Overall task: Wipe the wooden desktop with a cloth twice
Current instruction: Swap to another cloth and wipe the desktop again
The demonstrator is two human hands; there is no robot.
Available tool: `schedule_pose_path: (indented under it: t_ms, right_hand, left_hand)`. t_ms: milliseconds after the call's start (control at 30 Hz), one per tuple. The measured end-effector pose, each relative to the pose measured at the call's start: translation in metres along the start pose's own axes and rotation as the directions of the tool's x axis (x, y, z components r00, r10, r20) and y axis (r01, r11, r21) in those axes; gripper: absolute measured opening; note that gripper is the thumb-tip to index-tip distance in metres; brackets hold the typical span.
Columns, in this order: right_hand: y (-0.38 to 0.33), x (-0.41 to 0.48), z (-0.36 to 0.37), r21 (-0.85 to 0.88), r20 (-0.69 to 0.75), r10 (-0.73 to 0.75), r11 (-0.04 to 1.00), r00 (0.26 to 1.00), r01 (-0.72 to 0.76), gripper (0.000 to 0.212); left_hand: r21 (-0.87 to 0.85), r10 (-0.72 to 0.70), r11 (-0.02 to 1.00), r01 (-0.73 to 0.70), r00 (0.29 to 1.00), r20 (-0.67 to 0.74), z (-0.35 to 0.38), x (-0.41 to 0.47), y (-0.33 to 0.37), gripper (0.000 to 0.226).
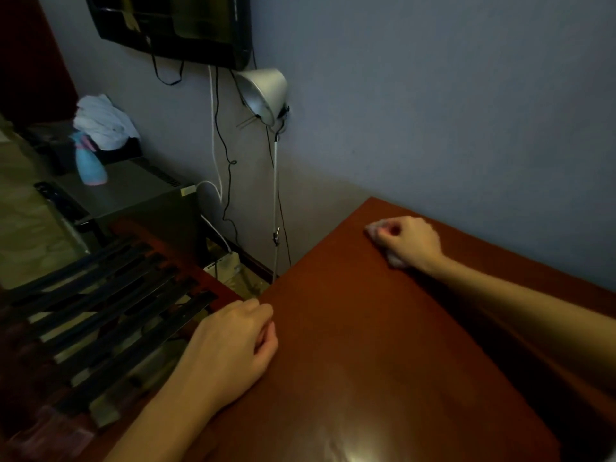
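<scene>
The reddish-brown wooden desktop [366, 345] fills the lower right of the head view. My right hand [410, 241] lies near the desk's far corner by the wall and grips a small pale cloth [375, 230], which peeks out in front of the fingers and under the wrist. My left hand [233, 345] rests at the desk's left edge with its fingers loosely curled, holding nothing.
A silver lamp [265, 91] on a thin stand leans at the wall beyond the desk's left corner, with cables and a power strip [223, 265] on the floor. A slatted rack [100, 295] stands left of the desk. Further left, a grey cabinet carries a blue bottle [88, 165].
</scene>
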State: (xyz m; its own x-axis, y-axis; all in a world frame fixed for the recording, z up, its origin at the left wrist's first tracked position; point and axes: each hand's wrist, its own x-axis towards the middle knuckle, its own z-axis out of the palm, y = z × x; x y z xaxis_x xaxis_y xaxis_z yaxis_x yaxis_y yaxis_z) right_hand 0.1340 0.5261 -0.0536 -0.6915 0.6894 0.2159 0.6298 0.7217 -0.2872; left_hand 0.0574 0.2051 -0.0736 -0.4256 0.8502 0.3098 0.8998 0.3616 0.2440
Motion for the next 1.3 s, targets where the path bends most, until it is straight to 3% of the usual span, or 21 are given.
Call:
schedule_pose_path:
  t_ms: [133, 267, 367, 500, 633, 767, 900, 1033, 1133, 1300]
  right_hand:
    - [0.028, 0.061, 0.005, -0.027, -0.107, 0.182, 0.982, 0.977, -0.186, 0.026]
    - [0.002, 0.096, 0.021, 0.017, -0.115, 0.263, 0.965, 0.958, -0.263, 0.034]
    - [-0.041, 0.085, 0.031, 0.049, -0.055, 0.161, 0.986, 0.985, -0.158, 0.032]
    - [-0.088, 0.028, 0.032, 0.124, 0.081, -0.127, 0.985, 0.989, 0.116, 0.038]
    - [-0.069, -0.026, 0.015, 0.081, 0.092, -0.303, 0.952, 0.949, 0.296, 0.038]
    - [-0.002, -0.005, 0.002, -0.039, -0.001, -0.08, 0.996, 0.997, 0.08, 0.022]
    - [0.038, 0.051, 0.004, -0.05, -0.139, 0.174, 0.982, 0.975, -0.182, 0.038]
    - [0.024, 0.086, 0.016, 0.032, -0.14, 0.28, 0.96, 0.95, -0.278, 0.039]
    - [-0.014, 0.078, 0.025, 0.038, -0.088, 0.173, 0.985, 0.981, -0.171, 0.038]
    - [-0.073, -0.004, 0.023, 0.076, 0.084, -0.202, 0.978, 0.976, 0.196, 0.043]
  left_hand:
    - [0.02, 0.017, 1.0, -0.017, 1.0, -0.009, 0.002, 0.002, -0.002, 0.041]
    - [0.019, 0.009, 1.0, -0.009, 1.0, -0.01, 0.002, 0.003, -0.003, 0.038]
    - [0.01, 0.019, 1.0, -0.018, 1.0, -0.019, 0.003, 0.002, -0.004, 0.039]
    - [0.017, 0.003, 1.0, -0.004, 1.0, 0.014, 0.0, 0.002, -0.002, 0.04]
    - [0.009, 0.004, 1.0, -0.004, 1.0, 0.005, 0.001, 0.001, -0.003, 0.041]
    - [0.013, 0.0, 1.0, 0.0, 1.0, 0.003, -0.001, 0.002, -0.001, 0.043]
    - [0.012, -0.008, 1.0, 0.008, 1.0, -0.005, -0.001, 0.002, 0.0, 0.042]
    - [-0.003, 0.003, 1.0, -0.003, 1.0, 0.008, 0.001, 0.002, -0.001, 0.039]
    - [0.001, 0.004, 1.0, -0.004, 1.0, -0.005, 0.0, 0.002, -0.003, 0.035]
    - [0.008, 0.011, 1.0, -0.01, 1.0, -0.016, 0.002, 0.0, -0.005, 0.031]
